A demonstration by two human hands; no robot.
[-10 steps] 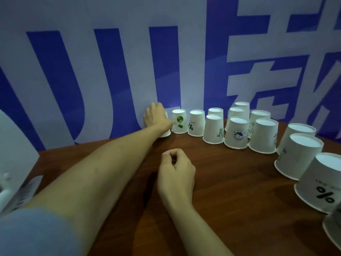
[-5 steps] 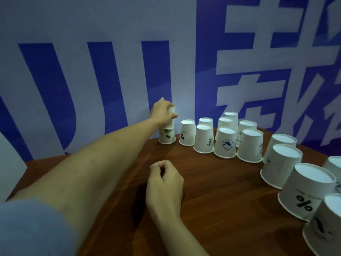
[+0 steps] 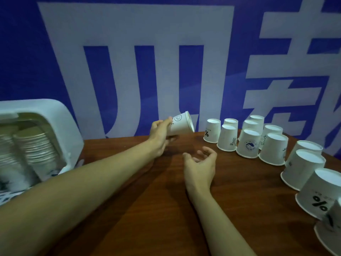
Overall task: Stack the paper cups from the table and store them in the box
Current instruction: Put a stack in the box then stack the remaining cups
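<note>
My left hand [image 3: 159, 137] grips white paper cups [image 3: 181, 123] by the base, lifted above the table and tipped on their side with the rim facing right. How many cups are nested there I cannot tell. My right hand [image 3: 200, 166] hovers over the table in the middle, palm turned up, fingers apart and holding nothing. Several white paper cups [image 3: 248, 143] stand upside down in a curved row from the back centre to the right edge. A white foam box [image 3: 55, 119] lies at the left with stacked cups [image 3: 35, 146] inside.
The brown wooden table [image 3: 156, 209] runs up to a blue and white banner wall [image 3: 156, 71] right behind the cups. The nearest upturned cup [image 3: 212, 131] stands just right of the held ones. Cups crowd the right edge [image 3: 321, 191].
My left hand lifted the cups off the table, tipped them sideways and drew them left. My right hand went from a closed fist to open, palm up. The view swung left, showing the box.
</note>
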